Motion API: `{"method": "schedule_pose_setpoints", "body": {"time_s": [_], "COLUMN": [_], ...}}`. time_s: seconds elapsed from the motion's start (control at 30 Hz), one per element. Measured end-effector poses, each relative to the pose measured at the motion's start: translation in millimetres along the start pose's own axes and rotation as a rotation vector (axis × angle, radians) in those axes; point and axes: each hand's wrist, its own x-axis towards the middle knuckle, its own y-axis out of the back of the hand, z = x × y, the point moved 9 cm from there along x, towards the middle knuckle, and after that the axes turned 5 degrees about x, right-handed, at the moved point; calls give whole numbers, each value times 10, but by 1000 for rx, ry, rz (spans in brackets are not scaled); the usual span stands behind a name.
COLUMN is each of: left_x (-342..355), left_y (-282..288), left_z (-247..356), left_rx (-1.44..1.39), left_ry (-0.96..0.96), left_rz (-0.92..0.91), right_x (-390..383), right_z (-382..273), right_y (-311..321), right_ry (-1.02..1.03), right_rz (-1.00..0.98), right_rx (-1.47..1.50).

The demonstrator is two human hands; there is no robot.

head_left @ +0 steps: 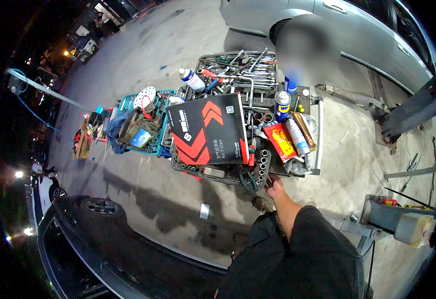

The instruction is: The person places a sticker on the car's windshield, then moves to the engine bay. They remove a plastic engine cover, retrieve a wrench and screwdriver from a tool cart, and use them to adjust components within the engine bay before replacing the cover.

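Observation:
My right hand (273, 186) is at the near corner of a black socket tray (262, 172) on a tool cart. Its fingers look curled, and what they may hold is too small to make out. My left hand is not in view. Over the middle of the tools lies a black and red air filter box (210, 130). Behind it, a case of wrenches (262, 70) lies open. To the box's right are a blue and yellow spray can (282, 105), a red and yellow packet (280, 141) and a silver-white can (297, 137).
A teal tool case (124, 105) holds tools and a dark cloth at the left. A white and blue spray can (192, 79) stands at the back. A silver car (357, 30) and a blurred person are beyond; a dark car (143, 254) is near left. A lift post (417, 109) rises right.

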Motion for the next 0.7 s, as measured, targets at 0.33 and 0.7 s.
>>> {"method": "schedule_pose_setpoints", "body": {"time_s": [0.33,0.7], "left_x": [651,1167], "left_y": [1036,1169], "left_z": [214,-522], "left_rx": [101,109], "left_ry": [-213,-199], "left_rz": [24,-76], "right_x": [-470,-1184], "right_z": [530,676], "right_y": [807,1068], "right_ry": [-91,-105], "right_rz": [142,262], "right_rx": [13,-185]}}
